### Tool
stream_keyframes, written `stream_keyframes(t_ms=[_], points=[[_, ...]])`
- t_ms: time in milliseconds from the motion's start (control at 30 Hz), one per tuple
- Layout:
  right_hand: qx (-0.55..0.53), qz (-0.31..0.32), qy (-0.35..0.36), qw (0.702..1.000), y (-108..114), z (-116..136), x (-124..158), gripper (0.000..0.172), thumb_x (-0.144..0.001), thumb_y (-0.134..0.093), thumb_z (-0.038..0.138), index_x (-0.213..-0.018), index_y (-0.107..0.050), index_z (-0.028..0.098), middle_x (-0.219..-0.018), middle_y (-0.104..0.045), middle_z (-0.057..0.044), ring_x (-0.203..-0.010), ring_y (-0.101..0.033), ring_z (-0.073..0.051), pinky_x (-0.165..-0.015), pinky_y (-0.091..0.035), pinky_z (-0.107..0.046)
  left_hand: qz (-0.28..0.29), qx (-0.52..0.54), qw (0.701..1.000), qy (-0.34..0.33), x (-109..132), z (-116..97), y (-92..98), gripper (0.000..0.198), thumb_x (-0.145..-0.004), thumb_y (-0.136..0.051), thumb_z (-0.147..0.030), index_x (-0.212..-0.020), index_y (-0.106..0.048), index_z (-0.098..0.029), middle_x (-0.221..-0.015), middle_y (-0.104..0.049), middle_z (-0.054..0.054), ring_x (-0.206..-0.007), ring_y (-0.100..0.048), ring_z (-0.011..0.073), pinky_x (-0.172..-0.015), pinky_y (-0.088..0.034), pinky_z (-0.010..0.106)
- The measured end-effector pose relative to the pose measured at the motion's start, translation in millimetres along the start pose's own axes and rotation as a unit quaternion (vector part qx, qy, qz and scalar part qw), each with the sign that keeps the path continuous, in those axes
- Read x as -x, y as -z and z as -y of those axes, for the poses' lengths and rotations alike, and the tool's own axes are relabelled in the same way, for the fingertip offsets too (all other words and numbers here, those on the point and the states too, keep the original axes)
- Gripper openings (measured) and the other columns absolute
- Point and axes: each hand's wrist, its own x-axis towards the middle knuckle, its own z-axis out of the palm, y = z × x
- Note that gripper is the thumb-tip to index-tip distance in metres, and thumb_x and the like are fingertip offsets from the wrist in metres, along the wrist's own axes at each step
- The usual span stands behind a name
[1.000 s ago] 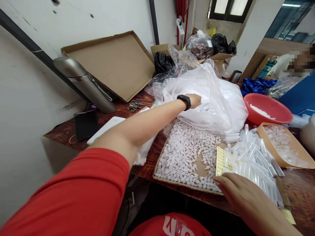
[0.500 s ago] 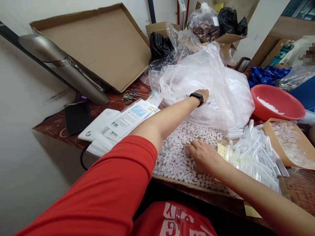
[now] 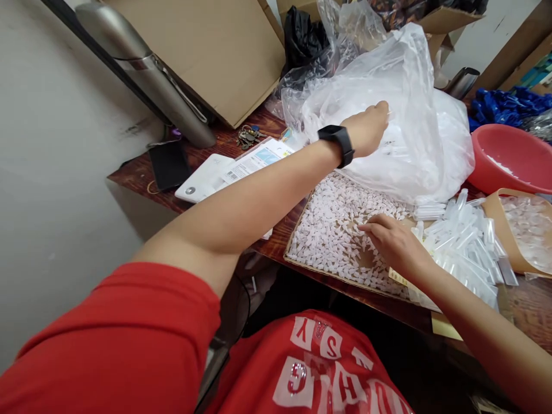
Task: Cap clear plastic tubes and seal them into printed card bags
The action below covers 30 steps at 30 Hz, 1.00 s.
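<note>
A: Where are the small white pieces (image 3: pixel 328 224)?
B: Spread over a shallow cardboard tray (image 3: pixel 345 282) at the front edge of the desk (image 3: pixel 535 305), thickest towards the tray's left edge, with a bare patch further right.
A: And the right grip (image 3: pixel 390 238)?
B: Above that patch, fingers bent and fingertips close together, right by the pieces. They lie ahead of it and to its left. I can't tell whether it has hold of one.
A: The left grip (image 3: pixel 368 129)?
B: Over the white plastic bag (image 3: pixel 452 132) at the tray's back edge, fingers curled. The tips are hidden, so I can't say how far open it is or whether it has anything.
A: What's on the right?
B: Clear tubes (image 3: pixel 457 253), heaped at the tray's right end, and the red bowl (image 3: pixel 513 161) behind them.
</note>
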Motion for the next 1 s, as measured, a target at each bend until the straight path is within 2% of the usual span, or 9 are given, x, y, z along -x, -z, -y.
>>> stream_keyframes(t_ms=[33, 133, 200, 267, 333, 533, 667, 800, 1000], points=[[-0.010, -0.022, -0.003, 1.000, 3.2, -0.7, 2.3, 0.031, -0.111, -0.046, 0.023, -0.124, -0.074, 0.018, -0.113, -0.072, -0.013, -0.099, -0.073, -0.023, -0.086, -0.059, -0.037, -0.016, 0.037, 0.999, -0.020, 22.6, -6.0, 2.8, 0.041, -0.117, -0.036, -0.025, -0.148, -0.047, -0.001, -0.142, -0.062, 0.023, -0.130, -0.063, 0.0295, -0.108, -0.051, 0.045], [-0.036, -0.090, -0.014, 0.995, 16.5, 2.9, 13.4, 0.030, -0.112, -0.048, 0.026, -0.132, -0.070, 0.022, -0.117, -0.072, -0.011, -0.103, -0.073, -0.021, -0.086, -0.059, -0.034, 0.024, 0.170, 0.983, -0.064, 96.5, -17.2, -8.7, 0.046, -0.118, -0.027, -0.040, -0.140, -0.054, -0.010, -0.129, -0.071, 0.017, -0.097, -0.073, 0.0171, -0.083, -0.059, 0.029], [-0.055, -0.135, -0.041, 0.988, 25.7, 10.5, 24.7, 0.032, -0.111, -0.051, 0.026, -0.139, -0.066, 0.024, -0.117, -0.071, -0.010, -0.104, -0.072, -0.020, -0.088, -0.059, -0.033, 0.090, 0.464, 0.881, -0.031, 140.0, -16.7, -28.6, 0.047, -0.112, -0.047, -0.051, -0.140, -0.058, -0.014, -0.127, -0.073, 0.015, -0.106, -0.074, 0.0217, -0.089, -0.060, 0.033], [-0.076, -0.170, -0.087, 0.979, 32.3, 21.9, 37.8, 0.033, -0.111, -0.053, 0.027, -0.141, -0.065, 0.026, -0.111, -0.072, -0.007, -0.100, -0.071, -0.018, -0.088, -0.058, -0.033, 0.111, 0.594, 0.797, 0.027, 171.2, -12.2, -50.0, 0.043, -0.106, -0.064, -0.049, -0.136, -0.063, -0.018, -0.114, -0.078, 0.010, -0.110, -0.074, 0.0213, -0.100, -0.056, 0.036], [-0.101, -0.193, -0.132, 0.967, 34.8, 36.0, 49.9, 0.030, -0.111, -0.054, 0.028, -0.138, -0.066, 0.028, -0.103, -0.073, -0.004, -0.096, -0.072, -0.016, -0.087, -0.057, -0.031, 0.118, 0.656, 0.742, 0.076, 189.3, -8.1, -67.3, 0.041, -0.103, -0.070, -0.047, -0.133, -0.063, -0.020, -0.113, -0.079, 0.009, -0.111, -0.075, 0.0213, -0.104, -0.054, 0.038], [-0.219, -0.295, -0.199, 0.908, 17.2, 71.3, 63.8, 0.021, -0.106, -0.063, 0.022, -0.125, -0.070, 0.029, -0.114, -0.080, -0.001, -0.105, -0.078, -0.016, -0.095, -0.061, -0.031, 0.171, 0.685, 0.692, 0.149, 202.1, -14.7, -86.3, 0.038, -0.099, -0.074, -0.052, -0.120, -0.064, -0.022, -0.130, -0.075, 0.011, -0.113, -0.077, 0.0240, -0.099, -0.057, 0.039], [-0.282, -0.322, -0.231, 0.874, 6.9, 76.0, 67.3, 0.019, -0.105, -0.066, 0.019, -0.120, -0.071, 0.028, -0.105, -0.079, 0.000, -0.096, -0.077, -0.014, -0.088, -0.062, -0.027, 0.112, 0.698, 0.685, 0.177, 202.6, -14.5, -86.4, 0.034, -0.098, -0.078, -0.047, -0.120, -0.069, -0.022, -0.125, -0.078, 0.007, -0.120, -0.075, 0.0222, -0.105, -0.056, 0.035], [-0.248, -0.243, -0.205, 0.915, 10.0, 78.0, 72.4, 0.034, -0.108, -0.056, 0.014, -0.134, -0.070, 0.031, -0.098, -0.071, 0.001, -0.090, -0.070, -0.010, -0.083, -0.059, -0.022, 0.016, 0.736, 0.649, 0.190, 200.8, -8.3, -87.0, 0.035, -0.092, -0.086, -0.036, -0.119, -0.068, -0.020, -0.107, -0.085, 0.004, -0.099, -0.079, 0.0160, -0.098, -0.058, 0.029], [-0.217, -0.223, -0.062, 0.948, 12.1, 85.2, 68.1, 0.065, -0.101, -0.056, -0.002, -0.156, -0.053, 0.032, -0.113, -0.072, -0.001, -0.102, -0.068, -0.011, -0.092, -0.058, -0.024, 0.032, 0.768, 0.609, 0.193, 206.1, -13.5, -88.2, 0.032, -0.096, -0.083, -0.030, -0.107, -0.055, -0.020, -0.103, -0.086, 0.003, -0.089, -0.081, 0.0129, -0.088, -0.063, 0.025]])
